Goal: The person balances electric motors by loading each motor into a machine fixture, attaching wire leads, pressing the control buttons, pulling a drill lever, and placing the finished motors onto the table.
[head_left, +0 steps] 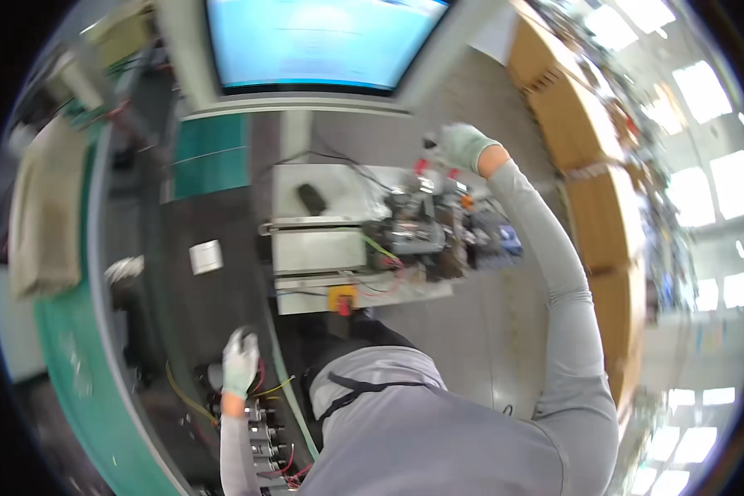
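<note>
Clearly, silvery, red-wired parts (261, 431) are lined up at near left beside the gloved left hand (240, 364); red handles (422, 166) are seen at far right, near the right hand (465, 146); neither grip can be told.

Monitor (322, 50): top cropped | right gloved hand (466, 150): blurred, grip unclear | wired metal parts (262, 431), right edge of bench (194, 310): cropped below

The pale-grey rectangular worktable (286, 190) bears a small black oblong object (312, 199) at its ten o'clock. Silver metal machinery (413, 236) sits at three o'clock.
</note>
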The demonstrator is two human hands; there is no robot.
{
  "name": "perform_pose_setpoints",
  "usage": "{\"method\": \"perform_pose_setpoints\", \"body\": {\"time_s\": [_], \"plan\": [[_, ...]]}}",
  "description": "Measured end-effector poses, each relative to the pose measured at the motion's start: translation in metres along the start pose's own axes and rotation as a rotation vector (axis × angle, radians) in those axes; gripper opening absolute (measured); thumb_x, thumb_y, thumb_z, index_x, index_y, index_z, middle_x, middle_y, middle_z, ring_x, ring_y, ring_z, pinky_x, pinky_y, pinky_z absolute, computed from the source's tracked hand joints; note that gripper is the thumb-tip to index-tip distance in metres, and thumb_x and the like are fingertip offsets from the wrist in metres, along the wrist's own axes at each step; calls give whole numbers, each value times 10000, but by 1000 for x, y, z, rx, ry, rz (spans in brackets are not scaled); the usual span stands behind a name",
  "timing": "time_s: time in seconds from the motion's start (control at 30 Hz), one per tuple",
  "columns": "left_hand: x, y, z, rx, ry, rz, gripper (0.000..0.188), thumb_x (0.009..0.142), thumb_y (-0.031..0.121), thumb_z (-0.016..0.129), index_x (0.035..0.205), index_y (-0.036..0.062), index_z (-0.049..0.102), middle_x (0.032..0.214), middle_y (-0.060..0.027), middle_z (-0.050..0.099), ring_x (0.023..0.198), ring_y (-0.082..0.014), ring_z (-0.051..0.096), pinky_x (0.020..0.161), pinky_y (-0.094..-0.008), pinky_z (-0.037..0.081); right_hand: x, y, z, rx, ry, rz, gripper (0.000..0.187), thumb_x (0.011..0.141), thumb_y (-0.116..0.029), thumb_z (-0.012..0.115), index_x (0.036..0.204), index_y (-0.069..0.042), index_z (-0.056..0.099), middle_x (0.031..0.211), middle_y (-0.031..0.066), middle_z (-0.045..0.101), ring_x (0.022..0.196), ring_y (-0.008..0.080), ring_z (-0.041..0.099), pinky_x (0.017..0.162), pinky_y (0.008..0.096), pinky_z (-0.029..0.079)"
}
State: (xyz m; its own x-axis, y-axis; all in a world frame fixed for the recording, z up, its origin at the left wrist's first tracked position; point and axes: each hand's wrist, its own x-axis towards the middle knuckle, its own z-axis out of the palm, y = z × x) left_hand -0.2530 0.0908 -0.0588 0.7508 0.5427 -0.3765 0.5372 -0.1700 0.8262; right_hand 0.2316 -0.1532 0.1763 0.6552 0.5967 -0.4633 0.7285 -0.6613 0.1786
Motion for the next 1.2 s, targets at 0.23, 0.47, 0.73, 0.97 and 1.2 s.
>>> {"method": "perform_pose_setpoints", "body": {"time_s": [0.23, 0.47, 0.73, 0.97, 1.2], "plan": [[3, 54, 33, -3, -80, 266, 184, 892, 95, 516, 987, -33, 606, 922, -157, 642, 865, -315, 622, 802, -371, 482, -139, 2, 161, 222, -5, 264, 521, 888, -428, 501, 1256, -64, 561, 996, 195, 664, 918, 373, 641, 819, 436, 505], [17, 189, 148, 416, -317, 1148, 188, 851, 209, 601, 940, 47, 638, 980, -127, 648, 967, -296, 617, 865, -398, 462, -80, 25, 290, 288, 567, 293, 265, 925, -328, 476, 945, -94, 598, 902, 162, 666, 867, 334, 649, 767, 438, 502], [63, 254, 264, 677, -234, 1227, 440, 825, 336, 637, 1145, 38, 596, 1130, -118, 612, 1116, -278, 555, 1008, -387, 390, -86, 26, 253, 473, 447, 96, 182, 881, -271, 528, 843, -102, 582, 790, 121, 642, 799, 321, 640, 713, 430, 498], [140, 257, 304, 1031, -609, 755, 675, 670, 380, 703, 1194, -1, 516, 1047, -202, 624, 1027, -340, 604, 910, -411, 469, -91, 18, 293, 829, 447, -160, 202, 839, -181, 542, 989, -73, 622, 1022, 93, 594, 921, 287, 585, 701, 418, 490], [91, 229, 242, 1029, -425, 922, 842, 644, 352, 705, 1303, -93, 425, 1237, -246, 551, 1144, -297, 559, 985, -339, 425, -162, -5, 261, 1068, 394, -297, 121, 869, -101, 539, 932, -12, 593, 873, 123, 564, 718, 230, 553, 611, 341, 448]]}}
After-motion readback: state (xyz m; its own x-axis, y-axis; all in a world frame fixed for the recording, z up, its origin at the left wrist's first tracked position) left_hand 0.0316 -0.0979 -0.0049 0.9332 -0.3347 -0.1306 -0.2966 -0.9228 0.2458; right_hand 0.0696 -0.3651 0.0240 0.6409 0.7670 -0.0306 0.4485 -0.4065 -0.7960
